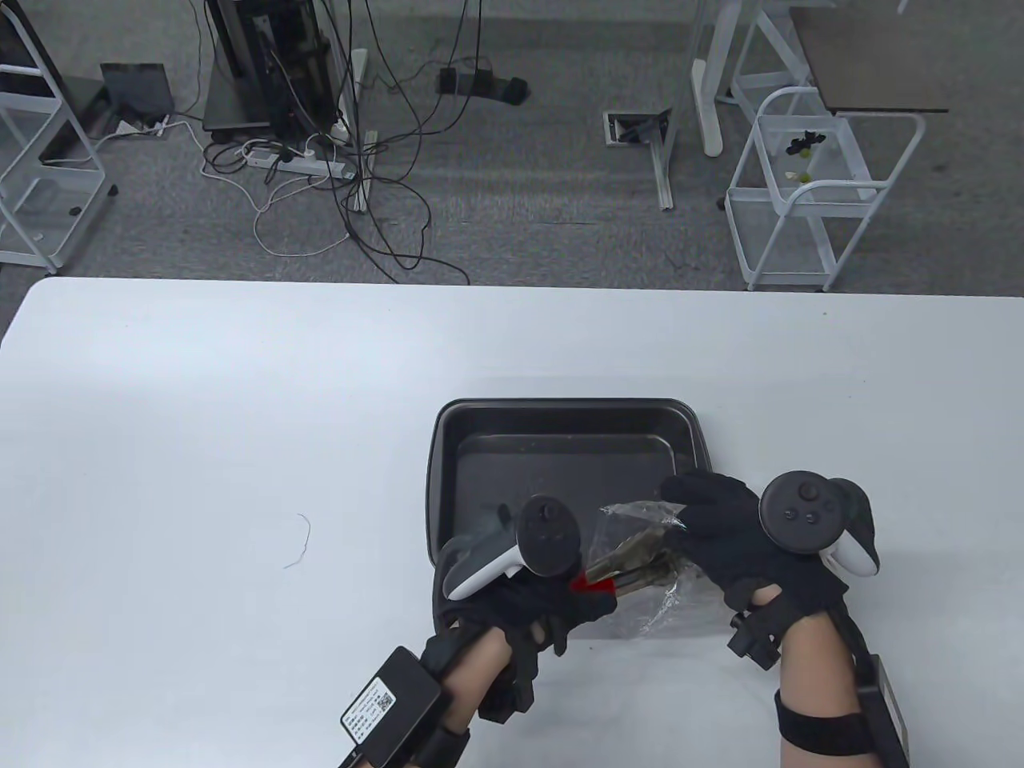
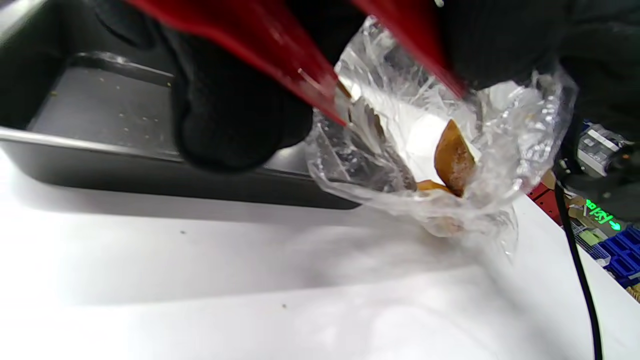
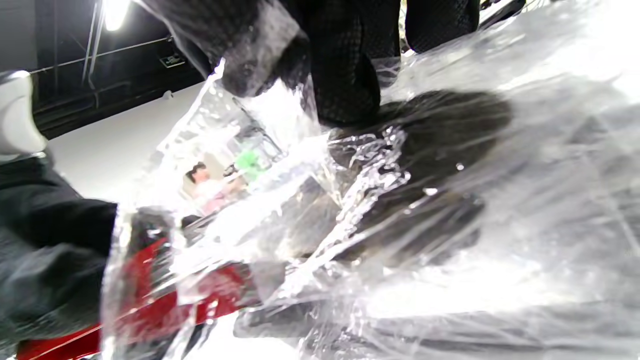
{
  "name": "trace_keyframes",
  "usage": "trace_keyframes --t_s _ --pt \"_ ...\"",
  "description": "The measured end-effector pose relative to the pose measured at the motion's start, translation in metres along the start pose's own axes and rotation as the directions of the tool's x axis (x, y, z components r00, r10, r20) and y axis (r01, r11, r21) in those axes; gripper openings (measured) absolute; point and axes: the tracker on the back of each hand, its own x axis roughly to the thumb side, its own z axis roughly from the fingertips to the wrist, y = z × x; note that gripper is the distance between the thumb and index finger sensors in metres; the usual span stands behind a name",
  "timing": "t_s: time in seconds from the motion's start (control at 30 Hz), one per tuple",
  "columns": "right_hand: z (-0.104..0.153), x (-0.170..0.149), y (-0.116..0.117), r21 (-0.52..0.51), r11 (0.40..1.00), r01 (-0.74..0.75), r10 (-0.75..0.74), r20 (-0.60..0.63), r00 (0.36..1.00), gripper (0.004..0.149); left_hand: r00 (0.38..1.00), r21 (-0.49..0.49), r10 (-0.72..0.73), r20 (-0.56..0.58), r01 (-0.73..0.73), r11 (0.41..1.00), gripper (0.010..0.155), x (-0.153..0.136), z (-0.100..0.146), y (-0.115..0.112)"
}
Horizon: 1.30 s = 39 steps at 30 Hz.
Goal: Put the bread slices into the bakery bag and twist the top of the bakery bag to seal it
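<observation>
- Over the near edge of the dark baking tray (image 1: 560, 424), at about 6 o'clock on the bench (image 1: 200, 416), both hands meet around a clear bakery bag (image 1: 640, 552).
- The left hand (image 1: 552, 600) is clenched around red-handled tongs (image 1: 596, 582); their tips reach into the bag's mouth toward 3 o'clock, probably so the bread goes in without being touched by the glove.
- The right hand (image 1: 720, 536) pinches the bag's upper edge between thumb and fingers, at 3 o'clock from the tongs, which seems meant to keep the mouth spread and raised while the tongs enter.
- In the left wrist view a brown bread slice (image 2: 452, 157) stands on edge inside the bag; the bag's bottom rests on the bench just in front of the tray's rim.
- Whether the tongs' tips grip another slice cannot be told through the crinkled plastic.
- The tray's floor looks bare apart from crumbs, so loading appears nearly done; twisting the top is not yet begun.
</observation>
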Motion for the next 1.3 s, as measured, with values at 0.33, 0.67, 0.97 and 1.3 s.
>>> trace_keyframes --t_s 0.33,0.67,0.97,1.3 --pt "0.010 -0.010 -0.015 -0.106 0.989 -0.107 0.095 -0.112 0.989 0.044 0.989 0.058 0.118 0.086 -0.123 0.991 0.082 -0.046 0.035 0.017" --pt "0.025 -0.024 -0.033 -0.189 0.973 -0.131 0.092 -0.198 0.976 0.044 0.998 0.296 -0.049 -0.039 0.059 0.954 0.083 -0.097 0.040 0.056" --pt "0.033 -0.035 -0.043 -0.229 0.967 -0.113 0.059 -0.229 0.972 0.044 0.904 0.212 -0.408 -0.128 0.427 0.879 0.087 -0.120 -0.026 0.071" --pt "0.035 -0.044 -0.046 -0.240 0.963 -0.121 0.053 -0.270 0.961 0.044 0.898 0.144 -0.428 -0.105 0.439 0.887 0.085 -0.140 -0.079 0.059"
